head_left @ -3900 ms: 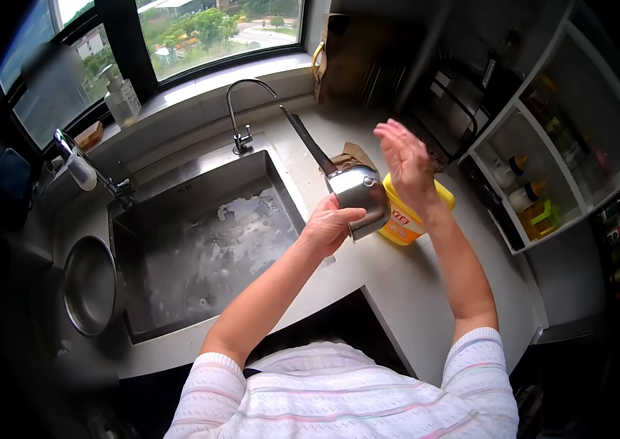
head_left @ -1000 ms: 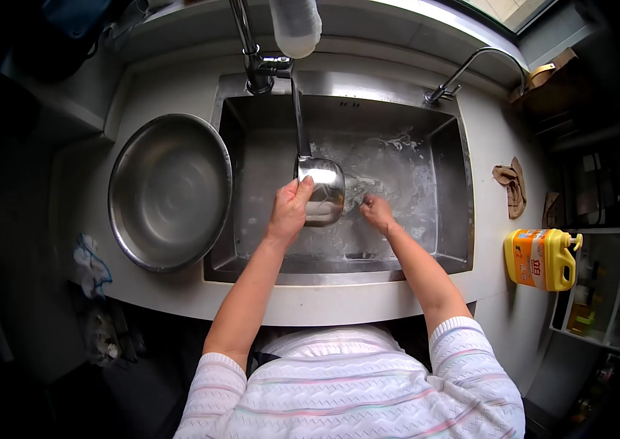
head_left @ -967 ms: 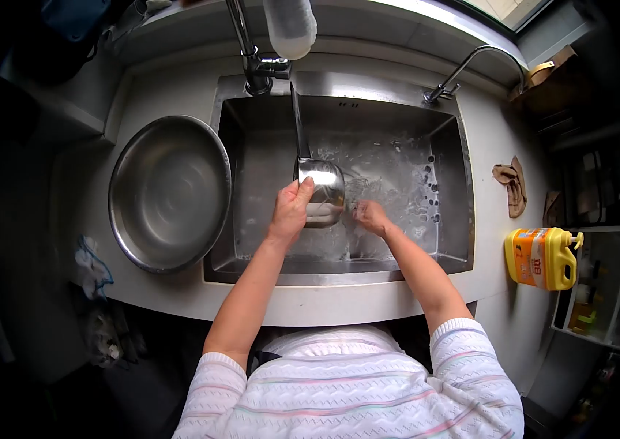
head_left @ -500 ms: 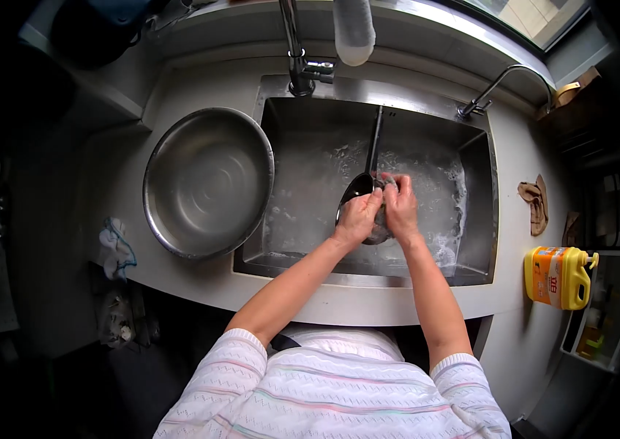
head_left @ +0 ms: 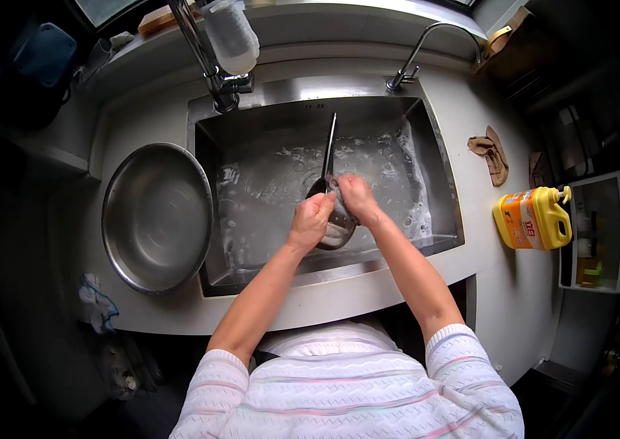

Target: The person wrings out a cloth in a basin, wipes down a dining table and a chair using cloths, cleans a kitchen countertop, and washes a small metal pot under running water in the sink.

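Note:
A large ladle is tilted over the soapy sink, its dark long handle pointing towards the back wall and its metal bowl near me. My left hand is closed at the left rim of the bowl, thumb on top. Opposite it, my right hand has its fingers curled over the bowl's right rim, close to where the handle begins. Something greyish and thin shows between the two hands; I cannot tell what it is. Cloudy water with bubbles fills the bottom of the steel sink.
A wide steel basin stands left of the sink. Behind are a main tap and a thin curved tap. On the right counter lie a brown cloth and a yellow pump bottle. A white cloth hangs at the left edge.
The view has turned, so sink and basin appear further left. My hands have shifted around the ladle's rim, and more of its bowl shows below them.

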Demonstrator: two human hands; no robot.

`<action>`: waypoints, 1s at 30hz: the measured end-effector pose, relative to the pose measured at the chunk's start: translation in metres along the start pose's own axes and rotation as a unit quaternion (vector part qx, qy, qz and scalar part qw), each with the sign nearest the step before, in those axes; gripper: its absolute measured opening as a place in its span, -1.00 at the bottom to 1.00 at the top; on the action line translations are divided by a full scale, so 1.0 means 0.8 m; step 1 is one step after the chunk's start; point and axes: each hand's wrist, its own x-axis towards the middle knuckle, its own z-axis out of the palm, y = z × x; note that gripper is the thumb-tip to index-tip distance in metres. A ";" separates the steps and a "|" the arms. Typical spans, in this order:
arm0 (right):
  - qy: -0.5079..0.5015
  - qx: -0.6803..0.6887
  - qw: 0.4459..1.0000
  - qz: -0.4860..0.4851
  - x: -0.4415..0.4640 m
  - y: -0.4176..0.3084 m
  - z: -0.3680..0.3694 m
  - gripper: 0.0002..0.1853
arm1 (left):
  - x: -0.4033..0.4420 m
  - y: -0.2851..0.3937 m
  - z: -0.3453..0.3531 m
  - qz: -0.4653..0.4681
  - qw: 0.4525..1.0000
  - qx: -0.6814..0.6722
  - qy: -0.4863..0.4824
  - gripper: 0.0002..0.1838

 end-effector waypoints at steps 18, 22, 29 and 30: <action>0.144 -0.081 0.970 -0.180 0.001 0.011 -0.012 -0.70 | 0.024 0.003 0.035 -0.027 0.970 -0.226 0.089 -0.74; -0.130 0.407 0.896 0.120 0.028 0.017 -0.066 -0.68 | 0.018 0.054 0.053 -0.061 0.937 -0.326 0.109 -0.75; 0.113 0.265 0.956 -0.061 -0.029 0.040 -0.017 -0.56 | 0.029 0.049 0.027 -0.099 0.912 -0.376 0.133 -0.72; 0.028 0.305 0.951 -0.034 -0.009 0.052 -0.031 -0.56 | 0.025 0.042 0.032 -0.105 0.912 -0.375 0.128 -0.72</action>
